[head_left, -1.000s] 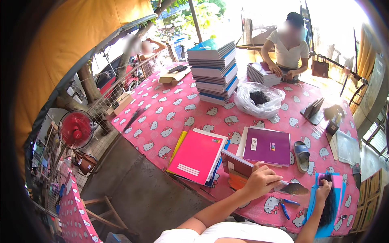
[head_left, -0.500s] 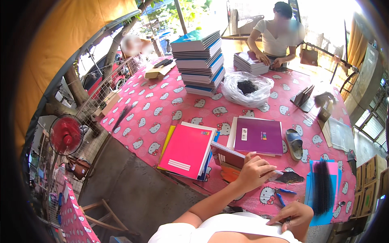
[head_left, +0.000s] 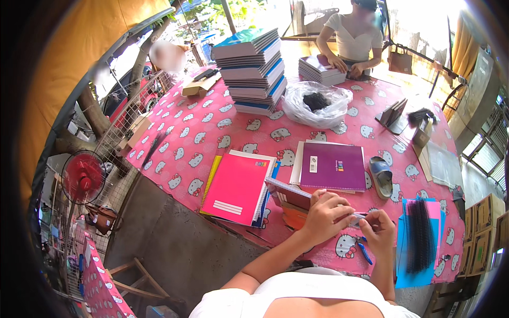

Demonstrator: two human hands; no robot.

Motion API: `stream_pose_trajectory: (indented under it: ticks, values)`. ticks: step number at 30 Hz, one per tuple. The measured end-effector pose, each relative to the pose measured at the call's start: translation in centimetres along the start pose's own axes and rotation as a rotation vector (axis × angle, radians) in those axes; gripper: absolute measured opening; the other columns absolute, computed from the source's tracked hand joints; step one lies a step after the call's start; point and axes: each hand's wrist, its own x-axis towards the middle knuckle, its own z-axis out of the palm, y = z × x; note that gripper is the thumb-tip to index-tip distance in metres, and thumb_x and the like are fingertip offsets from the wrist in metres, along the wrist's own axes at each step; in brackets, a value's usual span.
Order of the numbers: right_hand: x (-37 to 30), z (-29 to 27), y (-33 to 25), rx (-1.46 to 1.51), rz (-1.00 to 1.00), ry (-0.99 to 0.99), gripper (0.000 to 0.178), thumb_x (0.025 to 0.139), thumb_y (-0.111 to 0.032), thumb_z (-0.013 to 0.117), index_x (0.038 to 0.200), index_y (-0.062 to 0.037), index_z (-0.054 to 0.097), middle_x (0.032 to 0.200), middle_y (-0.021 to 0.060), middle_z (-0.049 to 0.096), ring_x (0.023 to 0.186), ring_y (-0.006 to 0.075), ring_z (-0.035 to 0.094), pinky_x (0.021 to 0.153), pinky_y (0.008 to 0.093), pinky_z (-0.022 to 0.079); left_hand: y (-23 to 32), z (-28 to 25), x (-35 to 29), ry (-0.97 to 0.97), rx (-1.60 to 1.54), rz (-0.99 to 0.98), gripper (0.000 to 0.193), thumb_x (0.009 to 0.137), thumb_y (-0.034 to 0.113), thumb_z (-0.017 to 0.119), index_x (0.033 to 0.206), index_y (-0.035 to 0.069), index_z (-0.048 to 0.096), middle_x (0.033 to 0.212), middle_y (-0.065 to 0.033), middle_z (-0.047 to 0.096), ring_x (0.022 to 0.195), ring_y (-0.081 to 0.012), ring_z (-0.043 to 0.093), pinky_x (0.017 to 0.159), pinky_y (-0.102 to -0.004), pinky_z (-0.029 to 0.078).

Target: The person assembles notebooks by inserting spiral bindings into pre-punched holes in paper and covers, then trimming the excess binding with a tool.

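Note:
My left hand (head_left: 327,216) grips a maroon-covered notebook (head_left: 290,196) tilted up on its edge. At that notebook's right end my right hand (head_left: 377,231) is closed in a pinch, fingertips close to the left hand's. What lies between those right fingertips is too small to make out. Below the hands, a blue-handled pair of pliers (head_left: 363,251) rests on the pink patterned tablecloth (head_left: 195,159). A pink notebook (head_left: 239,185) tops a small pile on the left, with yellow and blue ones under it. Beyond the hands lies a purple spiral notebook (head_left: 333,166).
A slipper (head_left: 381,178) lies right of the purple notebook. Black binding coils (head_left: 419,233) rest on blue and pink sheets at right. Farther back stand a tall notebook stack (head_left: 249,71) and a plastic bag (head_left: 294,110). A person (head_left: 352,37) sits across the table.
My right hand has risen from near my body, beside the pliers, to the notebook's right end. The left hand stays on the notebook. The whole view has shifted slightly.

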Motion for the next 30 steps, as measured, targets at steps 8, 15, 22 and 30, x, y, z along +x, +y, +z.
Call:
stream_pose_trajectory:
  ticks: [8, 15, 22, 30]
  values:
    - [2.7, -2.6, 0.4, -0.058, -0.130, -0.027, 0.024, 0.074, 0.006, 0.069, 0.096, -0.0027, 0.069, 0.087, 0.0045, 0.062, 0.077, 0.0103, 0.059, 0.065, 0.0242, 0.047, -0.4, 0.4, 1.3, -0.054, -0.017, -0.007, 0.013, 0.076, 0.024, 0.073, 0.084, 0.014, 0.073, 0.079, 0.0021, 0.068, 0.078, -0.0138, 0.059, 0.090, -0.0371, 0.032]
    - [2.9, -3.0, -0.1, 0.033, -0.045, -0.168, 0.021, 0.074, 0.006, 0.069, 0.093, -0.0022, 0.070, 0.085, 0.0033, 0.063, 0.078, 0.0097, 0.060, 0.066, 0.0233, 0.046, -0.5, 0.7, 1.1, -0.040, 0.008, -0.018, 0.017, 0.073, 0.027, 0.076, 0.081, 0.013, 0.073, 0.077, 0.0016, 0.068, 0.073, -0.0139, 0.058, 0.088, -0.0369, 0.033]
    - [3.8, -3.5, -1.3, -0.106, -0.067, -0.257, 0.017, 0.075, 0.007, 0.067, 0.091, 0.0007, 0.069, 0.080, 0.0078, 0.064, 0.072, 0.0122, 0.061, 0.064, 0.0257, 0.048, 0.2, 0.8, 0.9, -0.014, 0.037, -0.022, 0.017, 0.072, 0.027, 0.078, 0.079, 0.013, 0.071, 0.076, 0.0022, 0.067, 0.072, -0.0141, 0.057, 0.092, -0.0381, 0.031]
    - [4.1, -4.0, -1.2, -0.198, -0.038, -0.388, 0.019, 0.077, 0.003, 0.065, 0.095, -0.0014, 0.067, 0.079, 0.0113, 0.064, 0.073, 0.0252, 0.065, 0.064, 0.0310, 0.049, 0.5, 0.9, 0.6, -0.015, 0.070, -0.064, 0.017, 0.072, 0.028, 0.077, 0.080, 0.015, 0.071, 0.077, 0.0037, 0.067, 0.078, -0.0138, 0.057, 0.096, -0.0390, 0.028]
